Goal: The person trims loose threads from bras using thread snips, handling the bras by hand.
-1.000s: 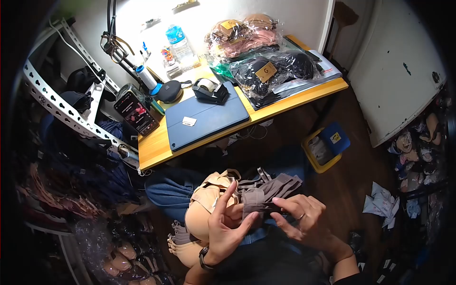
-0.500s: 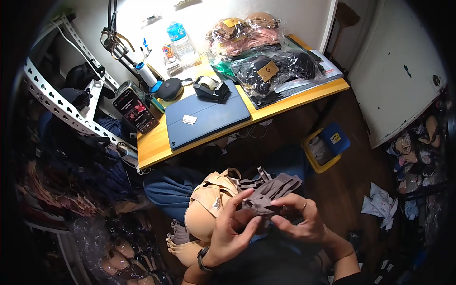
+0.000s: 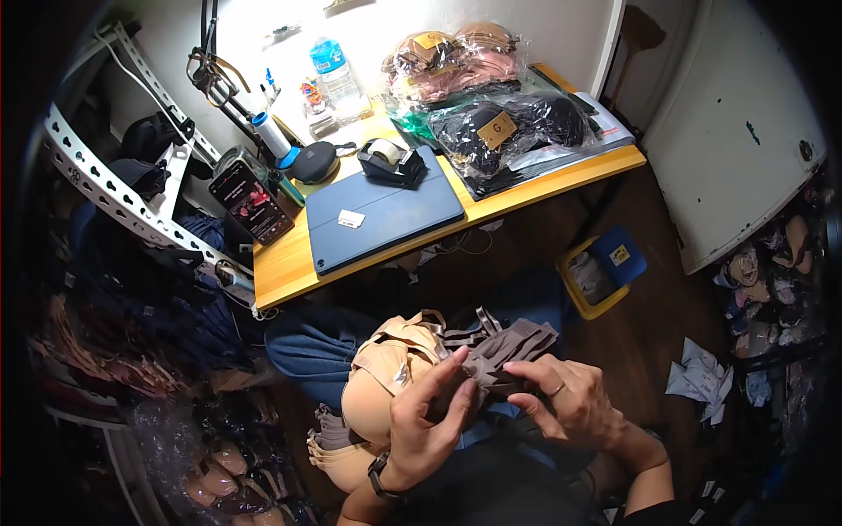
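Observation:
Several grey-brown bras (image 3: pixel 524 344) lie bunched on my lap, their bands and straps fanned toward the upper right. My left hand (image 3: pixel 424 431), with a dark watch on its wrist, curls thumb and fingers around the near edge of this bunch. From the other side my right hand (image 3: pixel 574 405), wearing a ring, pinches the fabric edge between index finger and thumb. Against my left hand rests a beige bra (image 3: pixel 367 405) with moulded cups. More beige and grey layers show beneath it. The fabric between my fingers is partly hidden.
Ahead stands a wooden table (image 3: pixel 285 283) carrying a blue tablet case (image 3: pixel 386 219), tape dispenser (image 3: pixel 391 164), phone (image 3: pixel 254 206), water bottle (image 3: pixel 336 79) and bagged bras (image 3: pixel 491 131). A yellow-and-blue bin (image 3: pixel 586 302) stands on the floor. White metal shelving (image 3: pixel 132 206) is at left.
My right hand has turned slightly and shifted a little right, its fingers at the fabric edge. My left thumb and fingers have moved slightly on the bunch. The table things stay put.

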{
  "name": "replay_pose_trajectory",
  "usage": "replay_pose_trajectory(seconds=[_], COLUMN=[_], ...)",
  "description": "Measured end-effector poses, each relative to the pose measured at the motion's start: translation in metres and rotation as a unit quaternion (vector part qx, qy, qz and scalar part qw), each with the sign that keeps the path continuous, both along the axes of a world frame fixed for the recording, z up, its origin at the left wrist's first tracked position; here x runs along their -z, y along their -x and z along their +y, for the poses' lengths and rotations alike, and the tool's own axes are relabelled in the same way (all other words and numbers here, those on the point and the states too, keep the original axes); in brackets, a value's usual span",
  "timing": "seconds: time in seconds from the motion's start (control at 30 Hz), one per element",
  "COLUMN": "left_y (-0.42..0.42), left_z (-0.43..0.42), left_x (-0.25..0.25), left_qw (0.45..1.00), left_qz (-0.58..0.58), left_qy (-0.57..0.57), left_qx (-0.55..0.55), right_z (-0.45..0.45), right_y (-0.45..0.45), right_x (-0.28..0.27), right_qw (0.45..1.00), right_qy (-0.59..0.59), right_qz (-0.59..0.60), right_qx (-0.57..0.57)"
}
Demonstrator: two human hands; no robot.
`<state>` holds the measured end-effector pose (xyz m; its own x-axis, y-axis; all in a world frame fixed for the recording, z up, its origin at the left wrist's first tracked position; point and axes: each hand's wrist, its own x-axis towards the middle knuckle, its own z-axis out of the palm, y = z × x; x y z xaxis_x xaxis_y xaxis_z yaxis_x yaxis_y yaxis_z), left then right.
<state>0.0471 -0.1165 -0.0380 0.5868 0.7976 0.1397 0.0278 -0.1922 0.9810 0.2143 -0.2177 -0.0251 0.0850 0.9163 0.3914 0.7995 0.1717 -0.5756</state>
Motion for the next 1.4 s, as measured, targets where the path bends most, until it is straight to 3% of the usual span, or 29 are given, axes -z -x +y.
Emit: replay_pose_trajectory(seconds=[0.13,0.23,0.4,0.5,0.63,1.4], left_y=[0.000,-0.001,0.002,0.002,0.005,0.000], left_z=[0.002,0.006,0.005,0.005,0.004,-0.005], left_x=[-0.010,-0.009,-0.007,-0.002,-0.002,-0.008], left_qw=[0.997,0.988,0.982,0.996,0.994,0.983], left_qz=[0.051,0.039,0.072,0.000,0.024,-0.026], left_qy=[-0.008,-0.123,-0.140,-0.038,0.054,0.147], left_qx=[0.060,0.083,0.103,0.084,0.088,0.111], right_z=[-0.003,0.001,0.002,0.003,-0.001,0.002], right_y=[0.001,0.003,0.002,0.001,-0.001,-0.002], right_x=[0.002,0.000,0.003,0.005,0.003,-0.002], right_qw=[0.998,0.997,0.996,0.998,0.998,0.997], right_qy=[0.020,0.013,0.008,0.013,0.026,-0.014], right_qz=[-0.063,-0.079,-0.084,-0.059,-0.036,-0.070], right_qx=[-0.005,-0.019,-0.030,-0.035,-0.041,-0.010])
